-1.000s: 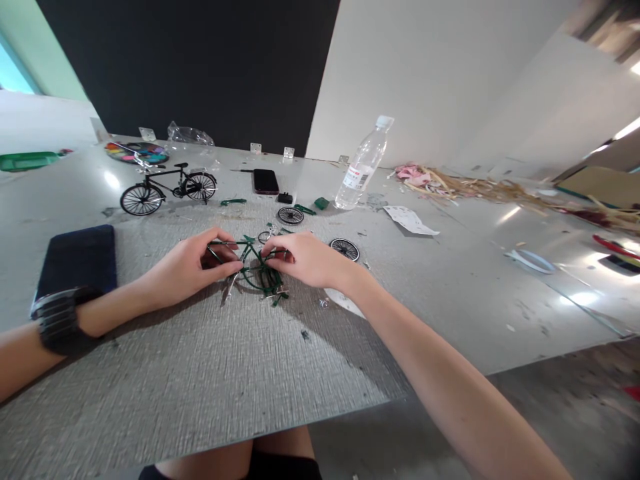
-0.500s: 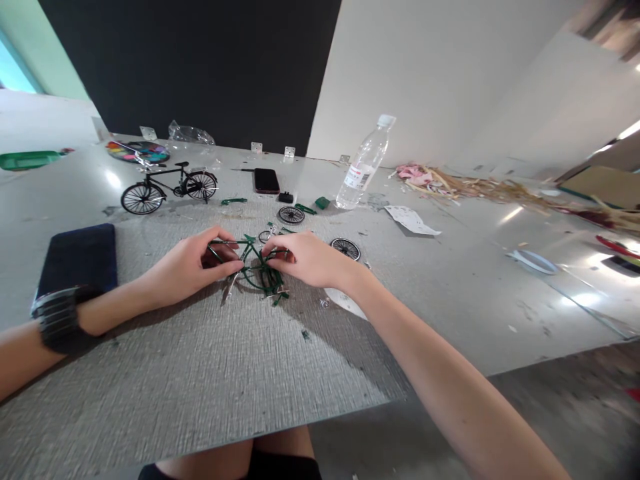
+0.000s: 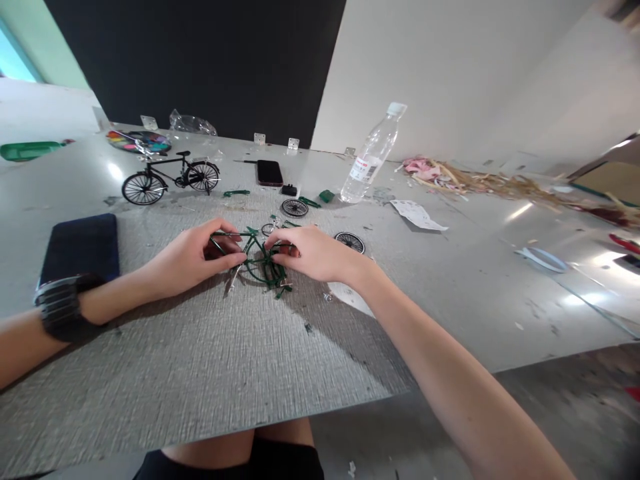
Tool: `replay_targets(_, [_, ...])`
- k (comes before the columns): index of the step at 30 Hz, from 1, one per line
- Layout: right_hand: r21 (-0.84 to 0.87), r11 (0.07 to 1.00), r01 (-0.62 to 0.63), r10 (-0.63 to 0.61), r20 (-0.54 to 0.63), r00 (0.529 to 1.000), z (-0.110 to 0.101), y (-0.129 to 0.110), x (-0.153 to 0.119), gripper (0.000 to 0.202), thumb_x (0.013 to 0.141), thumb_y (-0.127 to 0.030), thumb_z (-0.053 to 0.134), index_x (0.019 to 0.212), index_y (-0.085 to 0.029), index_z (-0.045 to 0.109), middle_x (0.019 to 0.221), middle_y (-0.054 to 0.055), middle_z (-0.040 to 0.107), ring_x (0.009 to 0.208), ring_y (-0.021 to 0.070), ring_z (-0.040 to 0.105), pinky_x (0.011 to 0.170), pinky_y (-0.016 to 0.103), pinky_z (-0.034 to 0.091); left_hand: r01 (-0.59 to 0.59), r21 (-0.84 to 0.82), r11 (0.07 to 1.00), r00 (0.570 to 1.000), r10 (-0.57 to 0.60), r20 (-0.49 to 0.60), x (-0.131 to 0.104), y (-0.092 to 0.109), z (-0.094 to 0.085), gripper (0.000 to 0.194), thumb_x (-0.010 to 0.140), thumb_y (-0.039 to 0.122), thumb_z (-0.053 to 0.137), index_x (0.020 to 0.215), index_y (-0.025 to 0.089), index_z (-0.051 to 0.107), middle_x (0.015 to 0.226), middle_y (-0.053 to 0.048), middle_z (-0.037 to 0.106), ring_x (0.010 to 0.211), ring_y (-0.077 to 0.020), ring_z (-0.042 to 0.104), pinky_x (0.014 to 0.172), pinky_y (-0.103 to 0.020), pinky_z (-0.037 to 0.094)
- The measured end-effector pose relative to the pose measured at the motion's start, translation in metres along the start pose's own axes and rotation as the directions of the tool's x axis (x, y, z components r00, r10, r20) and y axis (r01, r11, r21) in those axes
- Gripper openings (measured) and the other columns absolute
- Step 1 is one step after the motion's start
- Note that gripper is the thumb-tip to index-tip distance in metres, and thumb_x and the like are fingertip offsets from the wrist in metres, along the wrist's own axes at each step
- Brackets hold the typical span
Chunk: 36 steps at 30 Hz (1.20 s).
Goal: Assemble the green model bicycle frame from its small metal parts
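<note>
A green model bicycle frame (image 3: 258, 260) is held just above the grey tabletop between my two hands. My left hand (image 3: 203, 253) pinches its left end, thumb and fingers closed round the thin tubes. From the other side my right hand (image 3: 307, 252) grips it near the middle, fingertips together; the exact part under them is hidden. Loose small green parts lie close below and behind the frame. One spoked black wheel (image 3: 295, 208) lies behind my hands, and another wheel (image 3: 349, 243) is just beyond my right wrist.
An assembled black model bicycle (image 3: 173, 178) stands at the back left. Dark blue phone-like slab (image 3: 80, 247) lies by my left wrist, a phone (image 3: 269, 173) farther back. A clear bottle (image 3: 373, 153), paper sheet (image 3: 418, 215) and straw-like scraps (image 3: 465, 180) are to the right.
The camera view has shifted slightly, so the scene sits a little higher and to the right. My hands keep nearly the same grip on the frame.
</note>
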State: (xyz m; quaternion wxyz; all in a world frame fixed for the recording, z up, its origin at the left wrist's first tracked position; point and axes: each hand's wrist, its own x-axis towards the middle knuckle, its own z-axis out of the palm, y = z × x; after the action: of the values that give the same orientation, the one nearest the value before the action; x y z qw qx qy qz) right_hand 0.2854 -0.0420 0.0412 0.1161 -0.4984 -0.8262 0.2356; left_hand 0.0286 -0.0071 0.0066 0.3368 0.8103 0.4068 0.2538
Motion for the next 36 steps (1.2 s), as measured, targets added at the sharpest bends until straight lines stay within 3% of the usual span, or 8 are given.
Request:
replay_targets(12, [0.021, 0.999, -0.026, 0.025, 0.041, 0.999, -0.0016, -0.0003, -0.0009, 0.027, 0.098, -0.036, 0.058, 0.120, -0.023, 0.066, 0.109, 0.009, 0.072, 0.084, 0.0201, 0.064, 0.068, 0.032, 0.041, 0.005, -0.002, 1.000, 1.000, -0.005, 0.000, -0.0001, 0.0042, 0.0005, 0.041, 0.084, 0.056, 0.070, 0.105, 0.023, 0.059, 0.096, -0.006, 0.077, 0.089, -0.0244, 0.073, 0.076, -0.035, 0.058])
replay_targets(36, [-0.017, 1.000, -0.002, 0.003, 0.027, 1.000, -0.0020, -0.0035, -0.0012, 0.023, 0.097, -0.030, 0.057, 0.116, -0.021, 0.067, 0.097, 0.007, 0.071, 0.079, 0.0186, 0.062, 0.068, 0.032, 0.040, 0.013, -0.005, 1.000, 1.000, -0.013, 0.000, 0.0000, 0.0020, 0.0010, 0.043, 0.083, 0.057, 0.071, 0.106, 0.022, 0.059, 0.096, -0.006, 0.077, 0.089, -0.0245, 0.073, 0.078, -0.035, 0.059])
